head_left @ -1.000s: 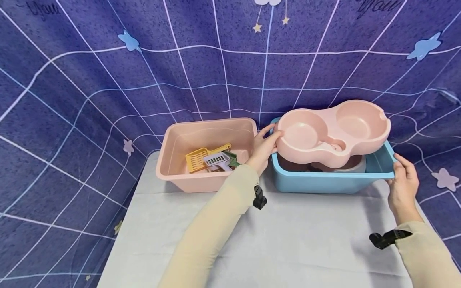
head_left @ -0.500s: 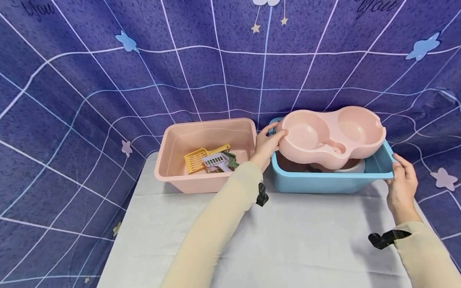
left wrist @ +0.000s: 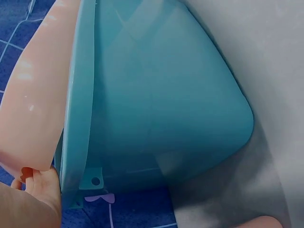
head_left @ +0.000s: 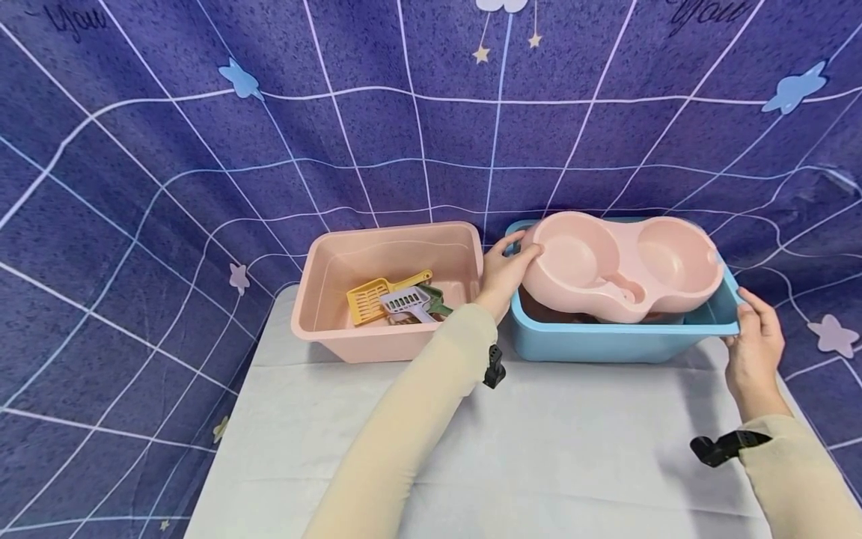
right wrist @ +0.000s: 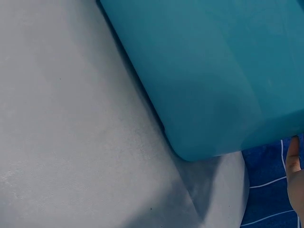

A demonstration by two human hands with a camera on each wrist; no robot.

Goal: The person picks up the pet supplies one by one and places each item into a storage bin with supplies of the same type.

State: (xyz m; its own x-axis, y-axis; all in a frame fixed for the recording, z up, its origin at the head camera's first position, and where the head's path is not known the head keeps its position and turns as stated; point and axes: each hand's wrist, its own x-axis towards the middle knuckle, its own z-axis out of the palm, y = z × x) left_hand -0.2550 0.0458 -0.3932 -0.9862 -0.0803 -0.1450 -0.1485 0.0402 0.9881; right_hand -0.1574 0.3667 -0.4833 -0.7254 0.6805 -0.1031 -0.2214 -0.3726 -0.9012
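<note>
A pink double pet bowl (head_left: 622,258) with two round hollows and a smaller one between them sits in the top of a blue rectangular bin (head_left: 592,342). My left hand (head_left: 501,273) grips the bowl's left end, thumb over the rim and fingers around the outside. The left wrist view shows the left hand (left wrist: 42,194) at the bowl's end, beside the bin's rim. My right hand (head_left: 756,344) holds the bin's right rim. In the right wrist view only part of the right hand (right wrist: 295,166) shows, with a finger against the bin (right wrist: 199,85). Most of the bin's inside is hidden under the bowl.
To the left stands a pink rectangular bin (head_left: 364,346) with a yellow slotted scoop (head_left: 367,302), a pale lilac scoop (head_left: 407,299) and green pieces inside. Both bins stand on a white-covered table (head_left: 572,449). A blue grid-patterned curtain (head_left: 431,127) hangs close behind.
The double bowl has come lower and levelled, its right end sinking towards the blue bin. My left hand has shifted slightly right with it. My right hand stays at the bin's rim.
</note>
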